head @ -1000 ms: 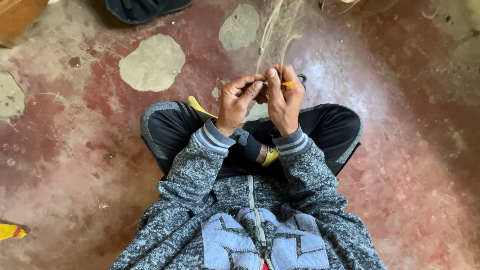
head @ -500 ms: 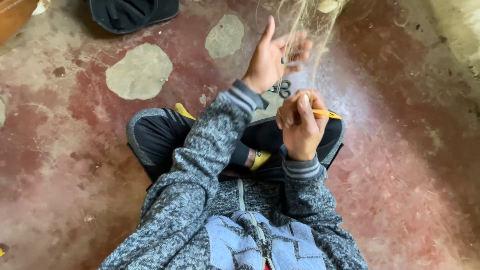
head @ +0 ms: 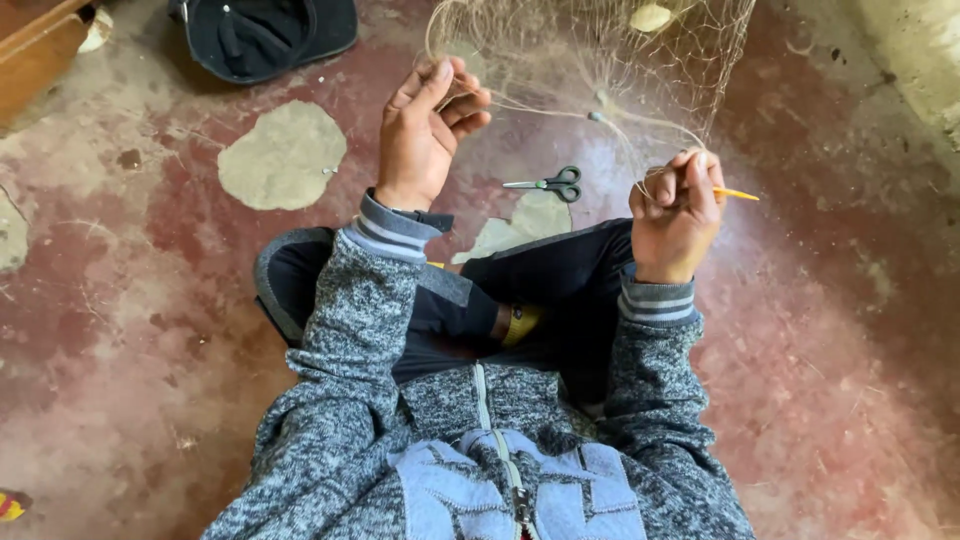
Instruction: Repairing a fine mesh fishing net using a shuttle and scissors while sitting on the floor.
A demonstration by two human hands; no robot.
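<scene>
Drawing apart since 1 s ago: left hand (head: 425, 135) fingers pinch net (head: 600, 50), right hand (head: 675, 205) clenched on yellow needle (head: 738, 194), twine (head: 650, 125) now taut.

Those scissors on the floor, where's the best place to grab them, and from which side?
Take the scissors by the dark looped handles at their right end, coming straight down from above. They lie flat on the floor, blades pointing left, clear of both hands and the net.

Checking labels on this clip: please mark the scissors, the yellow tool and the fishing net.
scissors (head: 548, 184): head view, where blades meet handles.
yellow tool (head: 738, 194): head view, tip sticking out of the right hand (head: 676, 212).
fishing net (head: 640, 60): head view, hanging mesh.
</scene>
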